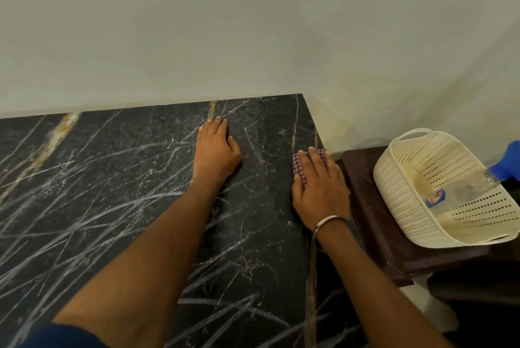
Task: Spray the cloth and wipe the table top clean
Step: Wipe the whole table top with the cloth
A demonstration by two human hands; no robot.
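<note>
The table top (112, 193) is black marble with white and gold veins. My left hand (215, 150) lies flat on it near the far right corner, fingers together, holding nothing. My right hand (319, 187) presses a small checked cloth (299, 166) flat against the table's right edge; most of the cloth is hidden under the palm. A clear spray bottle (464, 188) with a blue trigger head lies inside a cream basket, to the right of my right hand.
The cream perforated basket (399, 201) sits on a dark brown side table (371, 221) that is lower than the marble top and right of it. A pale wall (253, 38) runs along the table's far edge.
</note>
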